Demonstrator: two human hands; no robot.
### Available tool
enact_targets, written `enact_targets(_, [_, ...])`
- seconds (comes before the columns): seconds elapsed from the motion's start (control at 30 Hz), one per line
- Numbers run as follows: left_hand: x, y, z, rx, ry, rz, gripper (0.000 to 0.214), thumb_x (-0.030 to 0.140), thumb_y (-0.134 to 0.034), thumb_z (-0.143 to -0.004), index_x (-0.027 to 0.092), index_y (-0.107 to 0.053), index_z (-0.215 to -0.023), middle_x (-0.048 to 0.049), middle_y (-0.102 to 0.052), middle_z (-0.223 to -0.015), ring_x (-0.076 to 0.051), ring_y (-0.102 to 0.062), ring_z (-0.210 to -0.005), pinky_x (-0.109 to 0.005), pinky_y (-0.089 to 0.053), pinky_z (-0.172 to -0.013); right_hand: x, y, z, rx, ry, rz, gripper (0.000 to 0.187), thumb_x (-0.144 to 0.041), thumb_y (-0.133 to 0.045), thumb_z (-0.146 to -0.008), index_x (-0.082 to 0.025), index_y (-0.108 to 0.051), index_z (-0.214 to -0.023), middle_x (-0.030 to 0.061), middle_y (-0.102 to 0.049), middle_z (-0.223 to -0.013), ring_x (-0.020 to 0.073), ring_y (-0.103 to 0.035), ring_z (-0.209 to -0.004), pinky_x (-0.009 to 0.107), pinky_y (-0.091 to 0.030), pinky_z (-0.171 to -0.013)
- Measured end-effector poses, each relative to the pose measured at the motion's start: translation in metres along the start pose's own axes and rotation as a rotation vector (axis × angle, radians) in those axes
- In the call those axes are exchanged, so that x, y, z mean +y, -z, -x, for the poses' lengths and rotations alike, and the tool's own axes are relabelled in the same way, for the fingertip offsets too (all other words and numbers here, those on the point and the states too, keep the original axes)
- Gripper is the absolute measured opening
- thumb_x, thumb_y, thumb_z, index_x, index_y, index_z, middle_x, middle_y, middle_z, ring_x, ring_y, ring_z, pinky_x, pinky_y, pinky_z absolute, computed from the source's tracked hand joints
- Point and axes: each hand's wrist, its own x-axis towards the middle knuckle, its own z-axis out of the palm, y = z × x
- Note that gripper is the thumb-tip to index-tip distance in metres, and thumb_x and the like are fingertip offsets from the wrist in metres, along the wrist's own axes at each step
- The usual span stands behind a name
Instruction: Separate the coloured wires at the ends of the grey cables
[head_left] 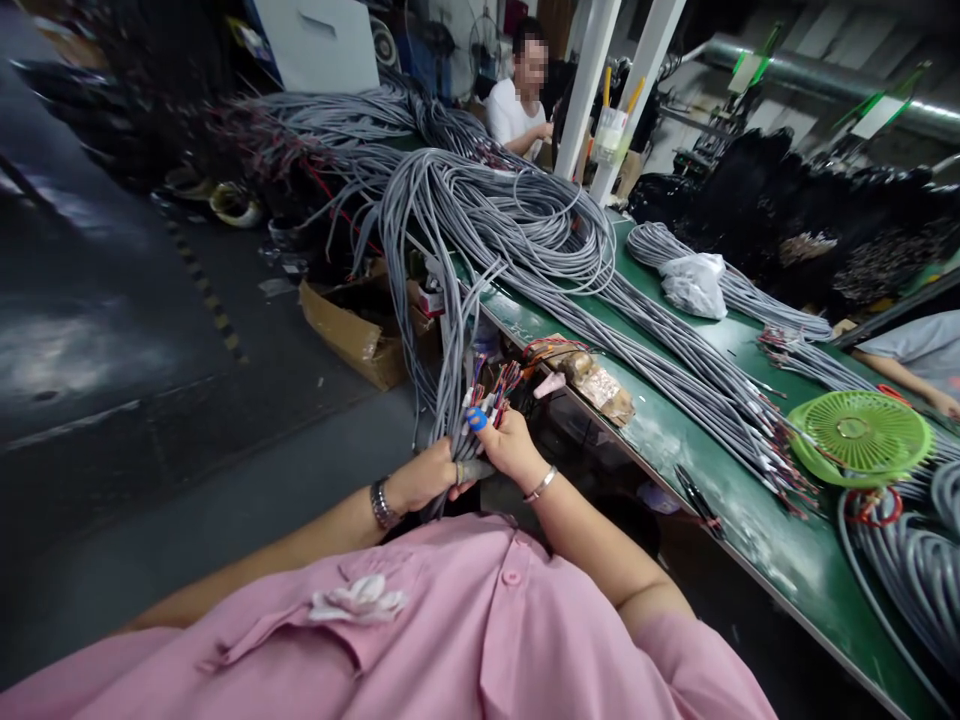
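A thick bundle of grey cables (pixel 448 370) hangs over the edge of the green table and comes down to my hands, in front of my body. My left hand (pixel 429 474) is closed around the grey cables, with a wrapped finger showing. Just beside it, my right hand (pixel 510 445) grips the upturned cable ends (pixel 496 390), where red, blue and other coloured wires stick out. Blue tape covers my right thumb. The palms and most of the fingers are hidden.
More grey cables (pixel 517 215) lie looped along the green table (pixel 660 440). On it are a green fan (pixel 855 432), black pliers (pixel 699 500) and a white plastic bag (pixel 694 283). A cardboard box (pixel 352 335) stands on the floor. A person (pixel 517 105) sits beyond; another person's arm (pixel 907 378) shows at right.
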Motion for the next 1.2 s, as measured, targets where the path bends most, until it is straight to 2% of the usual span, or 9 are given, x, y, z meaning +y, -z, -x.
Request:
enact_targets(0.23, [-0.007,0.007,-0.017,-0.039,0.043,0.315,0.025,0.034,-0.077,-0.066,0.013,-0.066,-0.071,-0.0065,-0.067,-0.06,-0.017,-0.063,-0.055,-0.027,-0.05,-0.056,0.003,0.03,0.015,-0.169,-0.036,-0.016,0.042,-0.052,-0.053,-0.088,-0.02,-0.062,-0.114,0.0032,-0.067,-0.096,0.0165,-0.061,-0.086,0.028,-0.048,-0.08])
enact_targets(0.33, [-0.01,0.002,-0.027,-0.024,0.018,0.267,0.029,0.039,-0.076,-0.067,0.012,-0.064,-0.068,-0.0069,-0.066,-0.06,-0.012,-0.055,-0.043,-0.022,-0.042,-0.044,0.007,0.042,0.021,-0.143,-0.078,-0.043,0.038,-0.048,-0.056,-0.088,-0.02,-0.064,-0.113,0.0044,-0.068,-0.098,0.0173,-0.062,-0.089,0.03,-0.048,-0.084])
enact_targets(0.43, [0.0,0.004,-0.035,0.134,-0.067,0.053,0.036,0.041,-0.072,-0.072,0.015,-0.055,-0.054,-0.0001,-0.053,-0.044,-0.007,-0.04,-0.032,-0.02,-0.03,-0.035,0.009,0.048,0.023,-0.126,-0.084,-0.043,0.033,-0.045,-0.058,-0.087,-0.02,-0.067,-0.108,0.0042,-0.069,-0.096,0.0182,-0.063,-0.091,0.032,-0.048,-0.086])
enact_targets(0.6, [0.031,0.059,-0.044,0.467,-0.147,-0.406,0.034,0.043,-0.065,-0.078,0.017,-0.057,-0.058,0.0015,-0.05,-0.043,-0.012,-0.044,-0.038,-0.025,-0.037,-0.043,0.015,0.057,0.026,-0.16,-0.139,-0.035,0.03,-0.043,-0.061,-0.086,-0.019,-0.07,-0.102,0.0032,-0.07,-0.09,0.0151,-0.061,-0.078,0.029,-0.049,-0.078])
enact_targets(0.73, [0.019,0.105,-0.034,0.685,-0.299,-0.713,0.026,0.04,-0.073,-0.07,0.016,-0.069,-0.081,-0.0045,-0.066,-0.068,-0.02,-0.06,-0.066,-0.029,-0.044,-0.062,0.024,0.058,0.029,-0.208,-0.157,-0.034,0.03,-0.041,-0.059,-0.087,-0.019,-0.07,-0.103,0.0036,-0.069,-0.088,0.0146,-0.06,-0.076,0.028,-0.049,-0.074])
enact_targets(0.83, [-0.008,0.095,-0.016,0.615,-0.146,-0.545,0.023,0.038,-0.074,-0.07,0.018,-0.063,-0.07,-0.001,-0.06,-0.054,-0.016,-0.053,-0.05,-0.025,-0.039,-0.05,0.03,0.053,0.03,-0.228,-0.174,-0.017,0.028,-0.041,-0.059,-0.087,-0.019,-0.071,-0.101,0.0037,-0.069,-0.087,0.0143,-0.059,-0.074,0.027,-0.048,-0.072])
enact_targets(0.93, [-0.026,0.057,-0.002,0.292,0.034,-0.127,0.037,0.043,-0.067,-0.077,0.018,-0.052,-0.054,0.0018,-0.048,-0.043,-0.01,-0.04,-0.035,-0.023,-0.029,-0.04,0.031,0.047,0.029,-0.235,-0.178,-0.036,0.029,-0.041,-0.06,-0.087,-0.019,-0.071,-0.102,0.0039,-0.07,-0.087,0.0147,-0.06,-0.075,0.027,-0.048,-0.072])
enact_targets(1.07, [-0.022,0.019,-0.005,0.148,0.056,0.362,0.036,0.05,-0.066,-0.078,0.015,-0.059,-0.07,0.006,-0.042,-0.043,-0.007,-0.035,-0.035,-0.021,-0.03,-0.039,0.02,0.042,0.027,-0.186,-0.159,-0.086,0.03,-0.042,-0.057,-0.088,-0.019,-0.069,-0.103,0.0033,-0.068,-0.085,0.0146,-0.059,-0.074,0.027,-0.049,-0.07])
enact_targets(1.2, [-0.01,0.011,-0.014,0.072,0.099,0.469,0.037,0.048,-0.073,-0.072,0.013,-0.062,-0.077,0.0052,-0.046,-0.045,-0.007,-0.041,-0.037,-0.021,-0.034,-0.04,0.005,0.04,0.026,-0.055,-0.177,-0.094,0.031,-0.044,-0.054,-0.089,-0.019,-0.068,-0.101,0.0012,-0.063,-0.078,0.0121,-0.053,-0.067,0.023,-0.045,-0.058])
